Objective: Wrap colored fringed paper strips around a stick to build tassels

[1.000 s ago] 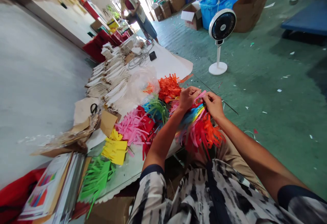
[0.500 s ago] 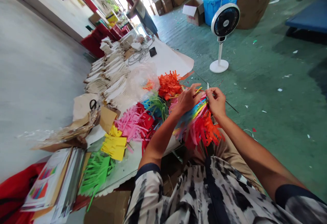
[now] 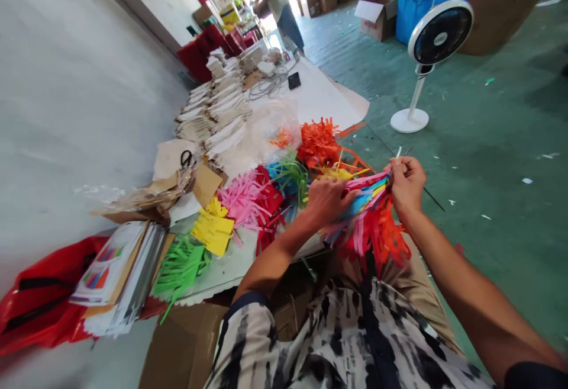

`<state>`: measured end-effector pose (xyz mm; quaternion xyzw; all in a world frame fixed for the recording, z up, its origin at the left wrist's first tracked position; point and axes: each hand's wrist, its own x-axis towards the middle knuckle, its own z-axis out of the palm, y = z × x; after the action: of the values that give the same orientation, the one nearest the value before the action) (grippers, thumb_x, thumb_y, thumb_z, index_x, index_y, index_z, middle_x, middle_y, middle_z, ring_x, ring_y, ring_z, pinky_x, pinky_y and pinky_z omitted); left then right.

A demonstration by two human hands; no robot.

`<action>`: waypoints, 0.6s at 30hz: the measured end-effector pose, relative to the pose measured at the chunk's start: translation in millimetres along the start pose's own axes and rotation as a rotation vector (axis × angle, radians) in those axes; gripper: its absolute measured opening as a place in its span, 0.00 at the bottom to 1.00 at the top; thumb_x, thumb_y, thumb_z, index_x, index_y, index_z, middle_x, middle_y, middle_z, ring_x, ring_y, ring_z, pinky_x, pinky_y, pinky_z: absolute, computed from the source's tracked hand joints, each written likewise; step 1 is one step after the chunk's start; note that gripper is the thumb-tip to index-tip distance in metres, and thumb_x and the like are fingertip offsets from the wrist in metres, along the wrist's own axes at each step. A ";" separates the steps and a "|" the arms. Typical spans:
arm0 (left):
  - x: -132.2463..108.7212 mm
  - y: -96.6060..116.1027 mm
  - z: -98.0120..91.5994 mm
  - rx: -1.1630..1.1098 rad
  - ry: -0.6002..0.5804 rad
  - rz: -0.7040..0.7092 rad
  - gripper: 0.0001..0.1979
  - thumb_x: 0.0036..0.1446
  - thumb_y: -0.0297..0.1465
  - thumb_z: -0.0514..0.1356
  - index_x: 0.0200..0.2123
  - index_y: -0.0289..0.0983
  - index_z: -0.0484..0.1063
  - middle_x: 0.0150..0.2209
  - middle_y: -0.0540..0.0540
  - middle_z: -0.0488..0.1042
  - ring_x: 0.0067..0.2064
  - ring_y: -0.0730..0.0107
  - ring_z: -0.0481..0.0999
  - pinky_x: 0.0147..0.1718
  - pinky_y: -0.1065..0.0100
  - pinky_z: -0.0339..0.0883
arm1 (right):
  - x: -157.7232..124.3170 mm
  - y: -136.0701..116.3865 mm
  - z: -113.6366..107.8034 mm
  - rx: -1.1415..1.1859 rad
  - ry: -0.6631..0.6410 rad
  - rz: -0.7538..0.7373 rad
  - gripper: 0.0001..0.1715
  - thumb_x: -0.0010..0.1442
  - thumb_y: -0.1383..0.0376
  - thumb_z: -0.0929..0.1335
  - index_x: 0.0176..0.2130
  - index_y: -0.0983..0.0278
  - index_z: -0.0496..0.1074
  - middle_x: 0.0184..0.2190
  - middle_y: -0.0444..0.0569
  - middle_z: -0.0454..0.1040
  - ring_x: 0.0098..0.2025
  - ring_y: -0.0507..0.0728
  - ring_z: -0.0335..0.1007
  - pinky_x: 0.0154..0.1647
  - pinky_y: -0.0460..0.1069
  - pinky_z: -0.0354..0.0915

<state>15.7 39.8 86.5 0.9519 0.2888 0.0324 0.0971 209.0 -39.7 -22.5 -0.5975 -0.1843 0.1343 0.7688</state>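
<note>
Shift since the earlier frame: both hands and the bundle they hold sit further right and higher in the frame, and the whole view has swung with them.

Item 1: multicoloured bundle of fringed paper strips [image 3: 367, 218], in orange, pink, red, blue and yellow, held above the person's lap at lower right of centre, its fringe hanging down.
Item 2: left hand [image 3: 328, 201], fingers part-spread and lying over the strips, holding the bundle.
Item 3: right hand [image 3: 407, 185], fingers closed in a tight pinch on the bundle's upper end.
Item 4: thin dark rod [image 3: 432, 198], passing near the right hand and reaching toward the right of the frame; whether it is held, I cannot tell.

Nearby, on the white scalloped tabletop [image 3: 224, 276]: orange fringed paper pile [image 3: 319, 143], pink-and-red fringed paper pile [image 3: 251, 202], yellow fringed paper pile [image 3: 213, 229], green fringed paper pile [image 3: 180, 267], black-handled scissors [image 3: 187, 158], and rows of cream fringed paper [image 3: 213, 119] at upper centre.

Risk, as judged: slack in the pinch could let the strips slide apart or drop, since they are narrow and held only by the fingers. The hanging fringe could tangle or tear if it catches on the rod or the neighbouring piles.
</note>
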 end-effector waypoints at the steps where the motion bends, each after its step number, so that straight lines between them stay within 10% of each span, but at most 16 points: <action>1: -5.8 -5.3 -0.7 -0.034 0.002 -0.017 0.25 0.76 0.52 0.60 0.36 0.40 0.83 0.40 0.37 0.84 0.45 0.51 0.82 0.45 0.59 0.66 | 0.6 0.3 0.2 -0.007 0.001 -0.003 0.23 0.63 0.42 0.74 0.40 0.57 0.72 0.29 0.43 0.76 0.24 0.52 0.59 0.26 0.49 0.55; 6: -14.9 -45.4 -8.2 -0.215 0.086 -0.077 0.27 0.79 0.45 0.57 0.28 0.41 0.81 0.33 0.43 0.82 0.40 0.61 0.80 0.45 0.65 0.65 | 1.3 1.9 0.8 -0.008 -0.011 -0.018 0.24 0.63 0.42 0.76 0.37 0.57 0.73 0.27 0.42 0.73 0.24 0.51 0.59 0.26 0.48 0.56; 11: 16.5 -77.3 -22.8 -0.250 0.285 -0.105 0.11 0.74 0.35 0.63 0.44 0.43 0.88 0.43 0.44 0.87 0.45 0.60 0.81 0.47 0.66 0.67 | 0.7 2.3 1.2 -0.026 -0.007 -0.033 0.25 0.63 0.40 0.76 0.37 0.57 0.74 0.26 0.41 0.71 0.25 0.52 0.59 0.26 0.49 0.56; 18: 80.6 -54.9 -25.8 -0.274 0.178 0.004 0.04 0.64 0.30 0.71 0.38 0.45 0.89 0.39 0.44 0.87 0.49 0.55 0.82 0.51 0.64 0.70 | 0.2 -4.7 2.1 -0.054 -0.058 -0.007 0.26 0.62 0.39 0.75 0.37 0.56 0.72 0.26 0.42 0.72 0.23 0.52 0.58 0.25 0.50 0.56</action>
<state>49.8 133.6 101.1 0.9237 0.2872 0.1558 0.2001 208.1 -38.9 -17.5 -0.6130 -0.2124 0.1439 0.7473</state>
